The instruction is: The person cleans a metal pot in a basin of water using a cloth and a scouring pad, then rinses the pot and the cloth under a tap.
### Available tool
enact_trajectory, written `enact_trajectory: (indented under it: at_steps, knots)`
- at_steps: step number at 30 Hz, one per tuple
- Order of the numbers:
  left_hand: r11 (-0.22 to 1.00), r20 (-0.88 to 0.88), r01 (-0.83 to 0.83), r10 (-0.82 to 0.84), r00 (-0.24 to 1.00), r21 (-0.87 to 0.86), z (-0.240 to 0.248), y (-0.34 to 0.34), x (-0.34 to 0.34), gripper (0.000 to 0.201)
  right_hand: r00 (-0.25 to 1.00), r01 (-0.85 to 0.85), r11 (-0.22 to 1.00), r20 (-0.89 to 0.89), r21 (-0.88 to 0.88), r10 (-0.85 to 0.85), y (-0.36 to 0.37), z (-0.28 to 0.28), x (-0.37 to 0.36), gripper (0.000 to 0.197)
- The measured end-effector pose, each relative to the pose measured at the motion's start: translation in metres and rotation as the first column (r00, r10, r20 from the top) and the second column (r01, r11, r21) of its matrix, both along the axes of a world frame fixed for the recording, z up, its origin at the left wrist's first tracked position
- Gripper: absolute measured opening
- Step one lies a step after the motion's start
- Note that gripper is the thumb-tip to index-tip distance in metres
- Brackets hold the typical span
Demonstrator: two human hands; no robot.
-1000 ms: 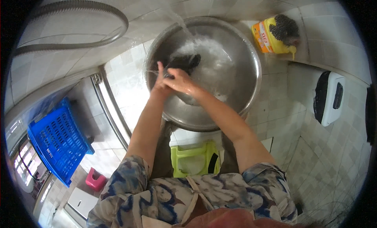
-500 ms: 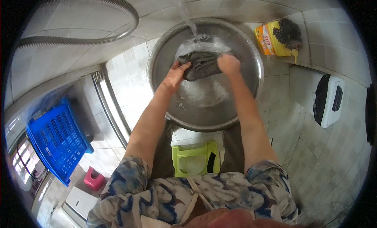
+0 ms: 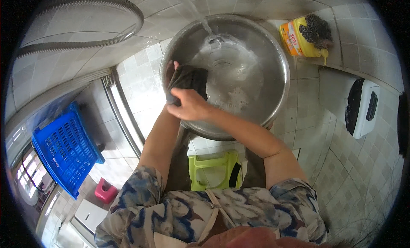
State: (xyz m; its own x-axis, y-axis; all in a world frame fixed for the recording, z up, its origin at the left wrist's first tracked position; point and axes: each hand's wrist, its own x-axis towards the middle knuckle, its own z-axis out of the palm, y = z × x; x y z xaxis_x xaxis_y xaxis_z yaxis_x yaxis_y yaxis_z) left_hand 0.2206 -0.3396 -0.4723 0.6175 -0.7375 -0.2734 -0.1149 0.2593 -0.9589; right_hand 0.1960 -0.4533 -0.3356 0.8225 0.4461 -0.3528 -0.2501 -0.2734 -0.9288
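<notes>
A wide metal basin [image 3: 272, 73] holds shallow, foamy water. Half a second ago a dark cloth [image 3: 192, 80] was spread across its middle; now the cloth is bunched above the basin's left side, clear of the falling stream, so it seems worked between the hands. The right hand [image 3: 188, 104] grips its near edge; the left hand [image 3: 170, 72], mostly hidden behind it, shows fingertips, grip uncertain.

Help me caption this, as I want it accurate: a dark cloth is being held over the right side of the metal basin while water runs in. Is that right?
Not quite: the dark cloth is over the left side of the metal basin, as the head view shows, while water runs in.
</notes>
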Motion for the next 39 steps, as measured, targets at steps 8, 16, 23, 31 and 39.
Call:
enact_trajectory:
  at_steps: [8,16,23,31,39]
  knots:
    - [-0.221,-0.221,0.031,-0.938,0.267,0.975,0.082,-0.081,0.023,0.023,0.879,0.476,0.632,0.319,-0.611,-0.354,-0.121,-0.089,0.085,0.032]
    - [-0.362,-0.376,0.102,-0.879,0.293,0.926,0.024,-0.022,0.018,0.079,0.842,0.457,0.424,0.227,-0.782,-0.490,-0.139,-0.158,0.004,0.053]
    - [-0.102,-0.045,-0.104,-0.893,0.447,0.989,0.002,0.003,0.009,0.084,0.963,0.216,0.971,-0.143,-0.101,-0.229,-0.005,-0.053,0.023,0.049]
    - [-0.283,-0.259,0.029,-0.826,0.501,0.959,0.043,-0.053,0.019,0.036,0.890,0.411,0.811,0.377,-0.416,-0.257,-0.041,-0.064,0.043,0.033]
    - [-0.479,-0.380,-0.103,-0.794,0.474,0.872,0.058,-0.056,0.034,0.051,0.959,0.108,0.397,-0.010,-0.911,-0.282,-0.202,-0.161,0.022,0.037]
